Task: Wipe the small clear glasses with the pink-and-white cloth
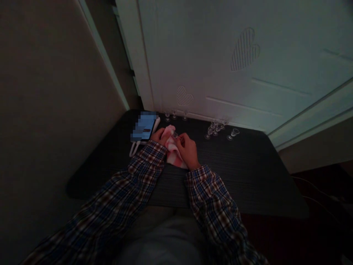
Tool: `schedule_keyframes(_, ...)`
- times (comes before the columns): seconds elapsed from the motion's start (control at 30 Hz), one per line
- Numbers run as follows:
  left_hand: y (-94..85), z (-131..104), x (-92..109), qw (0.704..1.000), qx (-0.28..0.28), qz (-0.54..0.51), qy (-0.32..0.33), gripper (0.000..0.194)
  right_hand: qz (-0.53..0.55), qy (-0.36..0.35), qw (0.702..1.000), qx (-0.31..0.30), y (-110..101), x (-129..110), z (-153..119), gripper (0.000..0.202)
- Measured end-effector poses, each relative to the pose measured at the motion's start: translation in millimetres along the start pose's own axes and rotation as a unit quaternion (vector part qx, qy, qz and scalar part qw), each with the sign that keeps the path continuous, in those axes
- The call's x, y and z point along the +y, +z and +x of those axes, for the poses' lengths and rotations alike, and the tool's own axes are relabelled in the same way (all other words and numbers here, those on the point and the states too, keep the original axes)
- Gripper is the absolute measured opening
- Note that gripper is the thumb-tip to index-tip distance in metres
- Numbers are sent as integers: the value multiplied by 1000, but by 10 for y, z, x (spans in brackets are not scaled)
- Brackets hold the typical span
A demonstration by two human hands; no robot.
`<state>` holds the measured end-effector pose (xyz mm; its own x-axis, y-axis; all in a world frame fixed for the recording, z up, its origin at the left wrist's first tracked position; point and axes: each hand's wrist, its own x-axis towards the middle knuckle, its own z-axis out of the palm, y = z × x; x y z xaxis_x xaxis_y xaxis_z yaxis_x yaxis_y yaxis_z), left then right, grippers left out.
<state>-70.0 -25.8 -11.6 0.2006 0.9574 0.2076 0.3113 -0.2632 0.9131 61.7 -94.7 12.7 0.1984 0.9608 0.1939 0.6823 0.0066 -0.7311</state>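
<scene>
A pink and white cloth is bunched between my two hands above the dark table. Gripping its left side is my left hand, with the fingers partly hidden by the folds. My right hand pinches a small clear glass against the cloth. The glass looks like the little stemmed ones on the table, but fingers and fabric cover most of it. Both hands are closed.
A phone with a lit screen leans on a white stand left of my hands. Several small stemmed glasses cluster on the right, one glass apart from them. More glasses line the back edge of the black table, against a white panel.
</scene>
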Motion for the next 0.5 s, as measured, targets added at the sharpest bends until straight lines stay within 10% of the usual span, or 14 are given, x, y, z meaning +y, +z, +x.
schedule_keyframes(0.5,7,31,-66,1000,-1,22,8,41,2,0,1000,-15,-4,25,2,22)
